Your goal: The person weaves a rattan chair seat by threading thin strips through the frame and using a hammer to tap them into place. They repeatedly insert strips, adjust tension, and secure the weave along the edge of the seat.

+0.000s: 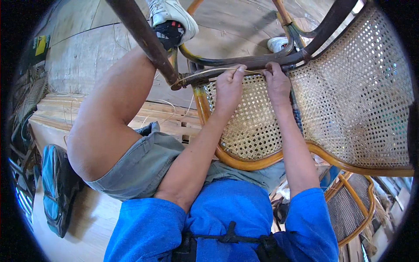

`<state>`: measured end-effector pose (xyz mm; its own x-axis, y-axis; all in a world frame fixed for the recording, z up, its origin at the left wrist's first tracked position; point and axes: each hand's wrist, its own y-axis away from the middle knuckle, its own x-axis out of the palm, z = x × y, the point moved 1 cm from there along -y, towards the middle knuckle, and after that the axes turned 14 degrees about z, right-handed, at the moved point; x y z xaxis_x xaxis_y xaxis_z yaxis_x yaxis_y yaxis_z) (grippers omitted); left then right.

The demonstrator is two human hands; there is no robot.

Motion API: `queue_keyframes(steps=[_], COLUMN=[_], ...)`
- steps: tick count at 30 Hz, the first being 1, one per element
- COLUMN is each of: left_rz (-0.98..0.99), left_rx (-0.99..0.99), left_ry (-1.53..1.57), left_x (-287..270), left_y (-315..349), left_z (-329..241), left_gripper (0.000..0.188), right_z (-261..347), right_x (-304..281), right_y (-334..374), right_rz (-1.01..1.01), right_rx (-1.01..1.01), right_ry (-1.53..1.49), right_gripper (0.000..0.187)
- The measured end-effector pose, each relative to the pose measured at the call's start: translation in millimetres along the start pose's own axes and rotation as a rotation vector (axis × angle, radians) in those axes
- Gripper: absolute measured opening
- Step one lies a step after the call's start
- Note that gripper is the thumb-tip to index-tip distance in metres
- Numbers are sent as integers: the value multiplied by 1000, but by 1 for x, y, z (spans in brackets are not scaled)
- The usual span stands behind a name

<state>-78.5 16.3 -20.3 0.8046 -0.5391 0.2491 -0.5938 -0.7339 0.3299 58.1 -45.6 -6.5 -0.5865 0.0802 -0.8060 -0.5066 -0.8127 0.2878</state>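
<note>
both grips pinch a thin cane strip (218,70) at the dark chair rail (244,63): left hand (229,85) and right hand (277,83), seemingly clenched, above the woven cane panel (253,126).

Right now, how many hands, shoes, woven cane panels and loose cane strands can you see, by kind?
Hands: 2, left hand and right hand
White shoes: 2, near shoe and far shoe
Woven cane panels: 3, seat, back, second chair
Loose cane strand: 1
Total: 8
</note>
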Motion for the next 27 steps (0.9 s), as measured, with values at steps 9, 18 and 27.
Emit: queue_keyframes(steps=[9,18,27], left_rz=[50,53,56], left_rx=[73,18,-72], left_ry=[-140,-174,-79], left_x=[12,11,8], left_y=[10,9,10], left_z=[-12,-5,-14], left_gripper=[26,29,29], right_z=[-22,-34,-28], right_x=[8,6,-6], right_y=[-2,-5,-9], right_rz=[-16,75,258], right_rx=[-287,-366,-366], right_ry=[147,97,103], right_gripper=[19,21,24])
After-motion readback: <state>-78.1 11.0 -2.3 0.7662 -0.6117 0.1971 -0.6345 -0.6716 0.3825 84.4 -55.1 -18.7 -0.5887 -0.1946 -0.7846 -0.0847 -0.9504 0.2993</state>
